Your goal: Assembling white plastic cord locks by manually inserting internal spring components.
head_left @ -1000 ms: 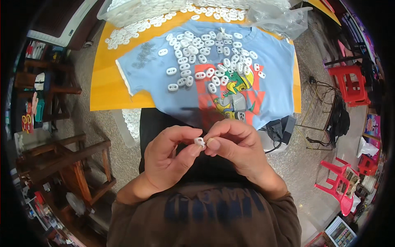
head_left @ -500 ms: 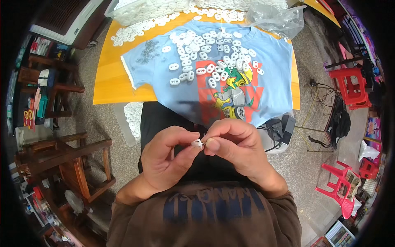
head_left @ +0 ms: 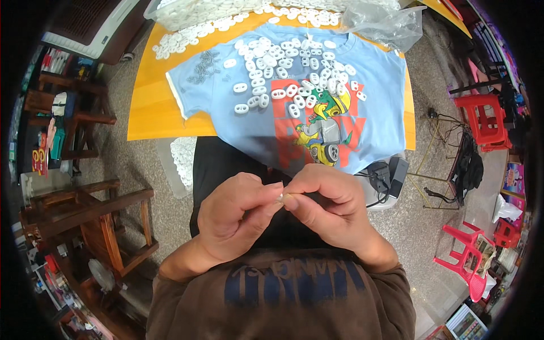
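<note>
Over my lap, my left hand (head_left: 241,211) pinches a small white plastic piece (head_left: 280,198) between thumb and fingertips. Only a sliver of the piece shows. My right hand (head_left: 328,207) is pinched closed against it, and whatever lies between its own fingertips is hidden. In front of both hands, a light blue printed T-shirt (head_left: 238,127) is spread on the yellow table (head_left: 148,116). Many white oval plastic pieces with two holes (head_left: 240,87) lie loose on the shirt. Small thin grey parts (head_left: 205,67) are heaped on its left sleeve.
A clear bin (head_left: 187,21) full of white pieces stands at the table's back, beside a crumpled clear bag (head_left: 385,25). More white pieces fill a container (head_left: 182,164) below the table's front edge. Wooden furniture (head_left: 96,212) is left; a pink stool (head_left: 467,255) is right.
My fingertips have drawn closer together, covering most of the white piece that showed more plainly before. My left hand has shifted slightly to the right.
</note>
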### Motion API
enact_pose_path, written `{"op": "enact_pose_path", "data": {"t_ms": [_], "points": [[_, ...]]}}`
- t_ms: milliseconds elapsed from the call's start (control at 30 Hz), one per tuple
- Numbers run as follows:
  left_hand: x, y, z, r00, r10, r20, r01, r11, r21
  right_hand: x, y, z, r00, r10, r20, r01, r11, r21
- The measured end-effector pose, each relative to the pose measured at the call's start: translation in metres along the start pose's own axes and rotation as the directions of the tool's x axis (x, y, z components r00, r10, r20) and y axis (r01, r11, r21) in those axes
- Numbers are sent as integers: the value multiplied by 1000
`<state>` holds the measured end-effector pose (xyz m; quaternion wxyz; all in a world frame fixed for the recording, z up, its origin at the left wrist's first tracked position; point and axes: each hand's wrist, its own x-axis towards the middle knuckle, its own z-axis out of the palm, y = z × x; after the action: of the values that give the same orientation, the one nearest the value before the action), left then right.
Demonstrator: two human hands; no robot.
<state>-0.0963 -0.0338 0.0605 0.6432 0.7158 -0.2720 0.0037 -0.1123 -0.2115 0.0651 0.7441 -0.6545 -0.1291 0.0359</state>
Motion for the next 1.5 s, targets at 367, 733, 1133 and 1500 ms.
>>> {"op": "enact_pose_path", "data": {"t_ms": [367, 733, 1133, 1500], "points": [[-4, 6, 3, 998, -68, -12, 68, 997, 25, -1, 1, -1, 999, 31, -18, -29, 995, 91], [-3, 2, 3, 999, 44, -7, -43, 993, 110, 1, 1, -2, 990, -138, 8, 138, 978, -158], [2, -5, -7, 974, 214, 77, -227, 894, 386, 3, 4, -5, 972, -233, 7, 223, 920, -321], [-2, -4, 1, 972, -234, 32, 235, 949, -212, 6, 5, -12, 982, -190, -11, 178, 939, -294]]}}
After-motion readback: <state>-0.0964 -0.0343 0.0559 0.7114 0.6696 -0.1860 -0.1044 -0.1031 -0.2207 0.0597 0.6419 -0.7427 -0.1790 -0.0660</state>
